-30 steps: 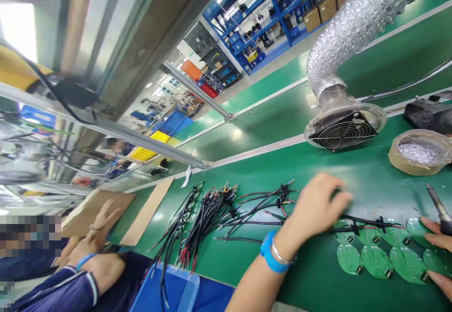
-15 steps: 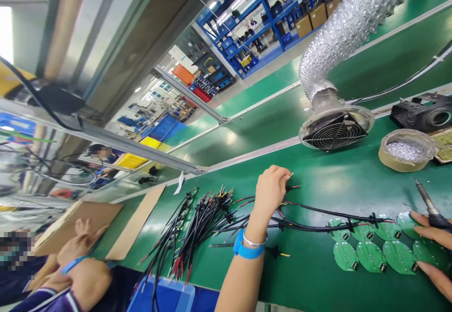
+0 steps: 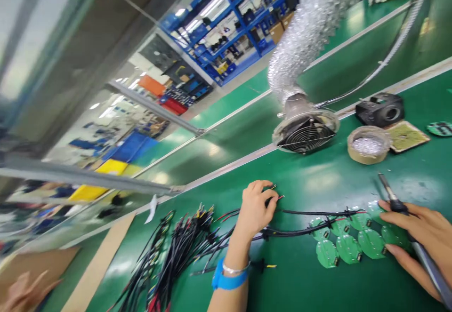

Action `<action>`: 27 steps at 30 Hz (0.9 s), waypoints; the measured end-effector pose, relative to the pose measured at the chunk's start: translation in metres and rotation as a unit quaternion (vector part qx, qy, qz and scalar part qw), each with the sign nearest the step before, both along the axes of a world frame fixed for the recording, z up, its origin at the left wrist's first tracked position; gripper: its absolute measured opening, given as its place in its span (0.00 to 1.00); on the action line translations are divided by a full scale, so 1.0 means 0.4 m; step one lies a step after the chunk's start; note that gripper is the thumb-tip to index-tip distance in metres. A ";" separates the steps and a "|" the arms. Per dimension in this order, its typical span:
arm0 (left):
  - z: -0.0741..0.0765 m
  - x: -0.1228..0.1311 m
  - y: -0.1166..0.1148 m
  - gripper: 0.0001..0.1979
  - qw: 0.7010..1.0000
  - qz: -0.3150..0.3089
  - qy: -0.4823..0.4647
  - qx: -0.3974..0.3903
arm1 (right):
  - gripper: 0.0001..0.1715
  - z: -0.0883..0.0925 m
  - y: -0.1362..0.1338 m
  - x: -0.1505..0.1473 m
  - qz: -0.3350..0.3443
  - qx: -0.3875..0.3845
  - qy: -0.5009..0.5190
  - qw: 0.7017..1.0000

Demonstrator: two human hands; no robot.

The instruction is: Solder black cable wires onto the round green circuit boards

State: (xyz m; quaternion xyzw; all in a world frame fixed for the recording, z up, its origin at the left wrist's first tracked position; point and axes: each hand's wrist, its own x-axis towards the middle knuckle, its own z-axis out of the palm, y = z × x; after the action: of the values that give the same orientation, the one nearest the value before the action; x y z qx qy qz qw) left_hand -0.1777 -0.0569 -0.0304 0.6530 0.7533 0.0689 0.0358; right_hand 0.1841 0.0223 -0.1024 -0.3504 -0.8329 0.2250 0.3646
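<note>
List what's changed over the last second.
The left hand moved left, away from the circuit boards to the loose cables, with wire ends poking out beyond it; whether it grips one is unclear. The view swung right. Unchanged: the right hand holds the soldering iron at the boards' right end.

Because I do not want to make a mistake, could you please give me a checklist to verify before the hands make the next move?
1. Soldering iron held: ok, in the right hand.
2. Iron tip away from the left hand: ok, clearly apart.
3. Left hand gripping a cable: cannot tell; wire ends show at its fingertips.
4. Green boards laid in order: ok, in two rows.
5. Black cables joined to the boards: cannot tell; their red ends reach the upper row.
6. Cable pile untangled: not ok, many cables overlap.
</note>
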 end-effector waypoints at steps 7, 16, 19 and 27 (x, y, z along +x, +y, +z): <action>0.065 0.089 0.024 0.07 0.983 -0.019 -0.149 0.108 | 0.24 0.019 -0.003 0.006 0.051 0.041 -0.103 0.993; 0.088 0.409 0.130 0.06 0.904 -0.155 -0.397 -0.036 | 0.13 0.146 -0.003 -0.075 -0.055 -0.033 0.125 0.990; 0.070 0.414 0.142 0.06 0.872 -0.121 -0.467 -0.090 | 0.14 0.151 0.008 -0.082 -0.067 -0.052 0.140 0.986; 0.031 0.429 0.147 0.11 0.739 0.017 -0.650 -0.177 | 0.12 0.143 0.024 -0.069 -0.055 -0.097 0.137 0.984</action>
State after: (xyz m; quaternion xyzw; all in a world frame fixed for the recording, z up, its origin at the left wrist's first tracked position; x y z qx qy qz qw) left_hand -0.0060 0.0019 -0.0179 0.4185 0.5567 0.3424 0.6306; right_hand 0.1566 0.0318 -0.0450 -0.3951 -0.7287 0.3302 0.4516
